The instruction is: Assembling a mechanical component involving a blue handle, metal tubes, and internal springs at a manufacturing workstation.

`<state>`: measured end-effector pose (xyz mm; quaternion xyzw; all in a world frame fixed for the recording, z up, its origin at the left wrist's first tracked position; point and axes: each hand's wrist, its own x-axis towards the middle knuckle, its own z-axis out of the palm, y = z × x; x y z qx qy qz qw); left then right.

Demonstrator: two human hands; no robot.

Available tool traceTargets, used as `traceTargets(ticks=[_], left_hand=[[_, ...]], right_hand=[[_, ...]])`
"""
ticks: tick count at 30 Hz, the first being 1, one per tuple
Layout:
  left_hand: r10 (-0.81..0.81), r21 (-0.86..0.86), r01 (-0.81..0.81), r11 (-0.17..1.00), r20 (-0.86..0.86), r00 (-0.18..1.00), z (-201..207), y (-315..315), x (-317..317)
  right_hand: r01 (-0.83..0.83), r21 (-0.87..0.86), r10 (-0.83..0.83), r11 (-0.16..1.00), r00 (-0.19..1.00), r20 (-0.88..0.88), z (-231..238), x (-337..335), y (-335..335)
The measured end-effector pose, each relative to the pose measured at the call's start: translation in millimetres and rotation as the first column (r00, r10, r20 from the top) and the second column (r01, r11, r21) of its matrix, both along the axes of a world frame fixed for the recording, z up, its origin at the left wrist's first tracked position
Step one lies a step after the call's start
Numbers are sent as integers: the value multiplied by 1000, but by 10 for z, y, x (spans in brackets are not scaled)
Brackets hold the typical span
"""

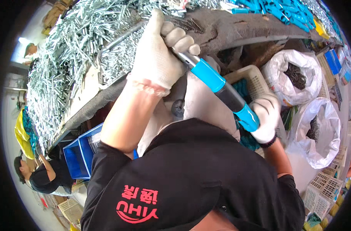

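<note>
Slanting across my front is a blue and black tube-shaped handle [230, 97] with a bright metal shaft at its upper end. My left hand [158, 54], in a white glove, is closed round that metal end, thumb pointing up. My right hand [266, 116], gloved as well, wraps the lower blue end. Right beside my left hand, on the bench, lie a heap of small silvery metal parts [120, 61] and some dark springs or screws [189, 24]. What the metal shaft ends in is hidden inside my left fist.
A large pile of metal tubes [69, 57] covers the bench's left side; blue plastic tubes [285, 11] lie at the far right. Below the bench stand a beige crate [246, 73], white sacks [273, 63] of metal parts and blue bins [78, 159]. Another person [48, 173] works at left.
</note>
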<state>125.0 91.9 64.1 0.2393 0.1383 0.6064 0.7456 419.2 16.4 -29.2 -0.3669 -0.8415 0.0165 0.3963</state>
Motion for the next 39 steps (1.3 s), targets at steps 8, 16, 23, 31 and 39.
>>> traceTargets(ticks=[8, 16, 23, 31, 39], left_hand=[[186, -26, -184, 983, 190, 964, 415, 71, -24], [130, 116, -126, 985, -30, 991, -62, -25, -81], [80, 177, -67, 982, -72, 994, -195, -33, -59], [4, -135, -38, 990, -243, 970, 6, -208, -212], [101, 45, -101, 994, -16, 995, 278, -199, -267]], right_hand=[[-429, -754, -242, 497, 766, -596, -73, -268, -92], [-303, -609, -283, 733, 678, -678, -805, -21, -300], [-61, -91, 43, 994, 981, -191, -479, -83, -110], [-45, 166, 34, 985, 997, 64, -72, -216, -8], [-570, -624, 33, 535, 752, -659, -269, -610, -135]])
